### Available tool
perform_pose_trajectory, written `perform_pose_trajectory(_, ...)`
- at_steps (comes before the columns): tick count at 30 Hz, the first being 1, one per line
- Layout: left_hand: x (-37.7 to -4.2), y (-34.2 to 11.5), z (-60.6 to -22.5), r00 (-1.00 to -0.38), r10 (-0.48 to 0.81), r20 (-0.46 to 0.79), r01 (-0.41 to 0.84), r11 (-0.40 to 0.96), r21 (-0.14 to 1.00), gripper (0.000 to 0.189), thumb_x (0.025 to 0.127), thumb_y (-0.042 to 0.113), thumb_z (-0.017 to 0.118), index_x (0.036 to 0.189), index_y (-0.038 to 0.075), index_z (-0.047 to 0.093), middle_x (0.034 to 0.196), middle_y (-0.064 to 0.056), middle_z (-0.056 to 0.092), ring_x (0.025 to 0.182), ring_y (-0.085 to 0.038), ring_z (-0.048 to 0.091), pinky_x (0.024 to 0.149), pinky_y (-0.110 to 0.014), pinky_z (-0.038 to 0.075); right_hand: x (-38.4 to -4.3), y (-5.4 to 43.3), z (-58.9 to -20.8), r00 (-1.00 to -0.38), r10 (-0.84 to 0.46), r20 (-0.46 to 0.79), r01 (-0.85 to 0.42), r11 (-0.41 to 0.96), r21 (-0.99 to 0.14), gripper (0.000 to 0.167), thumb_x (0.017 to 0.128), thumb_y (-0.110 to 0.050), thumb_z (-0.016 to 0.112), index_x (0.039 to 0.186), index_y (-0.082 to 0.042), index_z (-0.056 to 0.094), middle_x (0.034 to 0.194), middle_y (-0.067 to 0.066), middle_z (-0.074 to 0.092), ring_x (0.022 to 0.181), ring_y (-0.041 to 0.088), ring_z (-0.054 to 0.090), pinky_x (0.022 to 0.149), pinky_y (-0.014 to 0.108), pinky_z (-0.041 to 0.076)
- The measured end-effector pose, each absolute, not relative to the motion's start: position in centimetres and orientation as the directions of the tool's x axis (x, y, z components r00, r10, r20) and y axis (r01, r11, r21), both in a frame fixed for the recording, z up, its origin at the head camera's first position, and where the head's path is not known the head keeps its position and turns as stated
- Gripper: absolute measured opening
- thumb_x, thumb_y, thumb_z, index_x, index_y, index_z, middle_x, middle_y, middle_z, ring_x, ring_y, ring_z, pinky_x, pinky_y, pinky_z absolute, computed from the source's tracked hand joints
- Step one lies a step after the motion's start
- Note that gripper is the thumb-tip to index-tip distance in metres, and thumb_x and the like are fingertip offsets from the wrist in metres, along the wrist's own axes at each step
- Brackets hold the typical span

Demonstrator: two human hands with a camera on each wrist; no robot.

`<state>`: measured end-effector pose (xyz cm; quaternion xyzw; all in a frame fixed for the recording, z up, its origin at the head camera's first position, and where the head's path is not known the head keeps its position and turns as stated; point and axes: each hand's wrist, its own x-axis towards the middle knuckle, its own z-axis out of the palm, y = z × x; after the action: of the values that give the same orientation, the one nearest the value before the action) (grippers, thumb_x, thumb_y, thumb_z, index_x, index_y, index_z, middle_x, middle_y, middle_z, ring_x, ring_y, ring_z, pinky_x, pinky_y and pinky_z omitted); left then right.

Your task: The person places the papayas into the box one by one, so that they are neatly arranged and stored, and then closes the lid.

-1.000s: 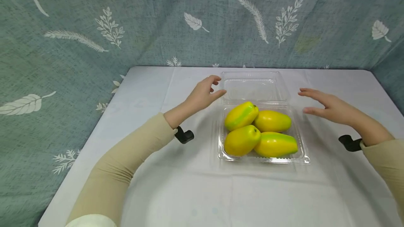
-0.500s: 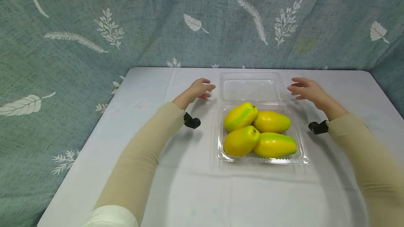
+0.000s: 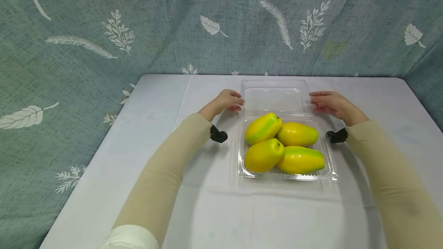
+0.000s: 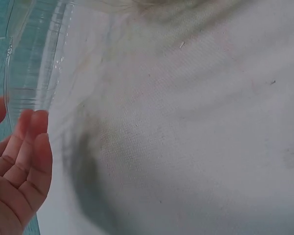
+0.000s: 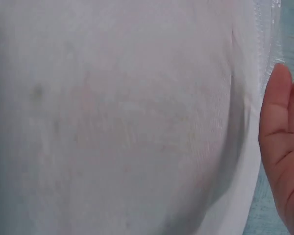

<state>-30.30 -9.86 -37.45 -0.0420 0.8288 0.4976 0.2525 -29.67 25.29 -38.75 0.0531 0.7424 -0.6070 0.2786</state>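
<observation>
Several yellow papayas [image 3: 297, 133] with green patches lie in the base of a clear plastic clamshell box [image 3: 287, 178]. Its lid [image 3: 277, 99] is folded back, away from the person. My left hand [image 3: 226, 100] is at the lid's left side, with relaxed fingers right at the edge. In the left wrist view, the thumb and fingertips of the left hand [image 4: 22, 166] stand around the lid's rim [image 4: 32, 93]. On the opposite side, my right hand [image 3: 332, 105] has its extended fingers at the lid's right edge. The right wrist view shows its fingertip [image 5: 280, 73] meeting the clear rim.
A white cloth [image 3: 221, 210] covers the table. Behind it and on the left hangs a grey-green curtain [image 3: 166, 22] with white leaf prints. Black wrist mounts [image 3: 219, 135] stick out from both beige sleeves, the right one close to the box's right side.
Both hands have moved in towards the lid: the right from well off to the right, the left drawing back slightly, then returning to the edge. Box and papayas stay in place.
</observation>
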Motion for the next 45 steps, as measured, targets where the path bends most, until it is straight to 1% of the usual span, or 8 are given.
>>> perform_pose_trajectory(9, -30.6, -9.4, -37.1, -0.922, 0.111, -0.371, -0.294, 0.422, 0.858, 0.041, 0.087, 0.011, 0.061, 0.125, 0.001, 0.051, 0.111, -0.015, 0.061, 0.073, -0.013, 0.06, 0.071, -0.024, 0.051, -29.7, 24.4, -38.4, -0.842, -0.216, -0.494, 0.474, 0.138, -0.87, 0.064, 0.094, -0.018, 0.049, 0.146, -0.004, 0.014, 0.082, -0.008, 0.055, 0.067, 0.007, 0.052, 0.069, 0.017, 0.049)
perform_pose_trajectory(16, -30.6, -9.0, -36.5, -0.969, 0.064, -0.238, -0.19, 0.425, 0.885, 0.041, 0.086, 0.009, 0.063, 0.125, 0.002, 0.052, 0.105, -0.013, 0.062, 0.069, -0.012, 0.059, 0.07, -0.023, 0.052, -29.8, 24.5, -36.8, -0.875, -0.204, -0.439, 0.445, 0.021, -0.895, 0.055, 0.091, -0.014, 0.053, 0.141, -0.014, 0.028, 0.078, -0.005, 0.057, 0.063, 0.008, 0.054, 0.068, 0.02, 0.05)
perform_pose_trajectory(19, -30.4, -8.9, -36.3, -0.984, 0.054, -0.167, -0.128, 0.429, 0.894, 0.042, 0.084, 0.006, 0.064, 0.124, 0.001, 0.053, 0.098, -0.012, 0.06, 0.065, -0.011, 0.057, 0.067, -0.023, 0.052, -29.8, 24.5, -36.3, -0.888, -0.206, -0.411, 0.414, 0.027, -0.91, 0.052, 0.091, -0.014, 0.053, 0.138, -0.014, 0.03, 0.076, -0.006, 0.059, 0.063, 0.008, 0.056, 0.066, 0.02, 0.05)
perform_pose_trajectory(24, -30.3, -9.0, -36.1, -0.993, 0.053, -0.11, -0.077, 0.422, 0.903, 0.041, 0.084, 0.006, 0.063, 0.124, 0.001, 0.053, 0.089, -0.009, 0.059, 0.063, -0.011, 0.059, 0.064, -0.022, 0.051, -29.5, 24.4, -35.7, -0.907, -0.176, -0.382, 0.372, 0.085, -0.924, 0.062, 0.091, -0.017, 0.054, 0.144, -0.012, 0.022, 0.079, -0.008, 0.058, 0.066, 0.008, 0.057, 0.068, 0.019, 0.051)
perform_pose_trajectory(29, -29.9, -9.1, -35.6, -0.995, 0.072, -0.064, -0.024, 0.465, 0.885, 0.038, 0.086, 0.011, 0.063, 0.123, 0.005, 0.054, 0.093, -0.01, 0.062, 0.073, -0.018, 0.064, 0.066, -0.024, 0.051, -28.5, 24.3, -35.2, -0.928, -0.148, -0.343, 0.325, 0.134, -0.936, 0.063, 0.091, -0.026, 0.054, 0.145, -0.013, 0.024, 0.097, -0.005, 0.051, 0.079, 0.007, 0.056, 0.071, 0.017, 0.05)
perform_pose_trajectory(33, -29.2, -9.2, -34.7, -0.996, 0.086, 0.0, 0.042, 0.487, 0.873, 0.037, 0.088, 0.016, 0.061, 0.123, 0.007, 0.054, 0.1, -0.011, 0.063, 0.081, -0.023, 0.065, 0.068, -0.027, 0.051, -27.6, 24.8, -34.5, -0.932, -0.194, -0.306, 0.283, 0.14, -0.949, 0.073, 0.089, -0.042, 0.05, 0.147, -0.013, 0.017, 0.109, -0.004, 0.046, 0.093, 0.006, 0.052, 0.074, 0.016, 0.049)
perform_pose_trajectory(39, -27.8, -9.3, -32.4, -0.989, 0.115, 0.089, 0.133, 0.463, 0.876, 0.037, 0.091, 0.023, 0.056, 0.124, 0.005, 0.054, 0.106, -0.013, 0.061, 0.086, -0.029, 0.063, 0.076, -0.03, 0.051, -26.4, 25.7, -32.8, -0.929, -0.272, -0.25, 0.23, 0.104, -0.968, 0.081, 0.087, -0.052, 0.043, 0.147, -0.009, 0.011, 0.108, -0.011, 0.05, 0.097, 0.003, 0.052, 0.076, 0.016, 0.047)
perform_pose_trajectory(45, -26.4, -9.6, -30.3, -0.974, 0.155, 0.168, 0.218, 0.419, 0.881, 0.037, 0.094, 0.028, 0.051, 0.125, 0.007, 0.053, 0.113, -0.011, 0.059, 0.088, -0.024, 0.061, 0.077, -0.031, 0.049, -25.2, 26.9, -31.8, -0.932, -0.337, -0.13, 0.119, 0.054, -0.991, 0.069, 0.092, -0.049, 0.032, 0.145, -0.007, 0.018, 0.106, -0.013, 0.054, 0.095, 0.001, 0.055, 0.076, 0.017, 0.047)
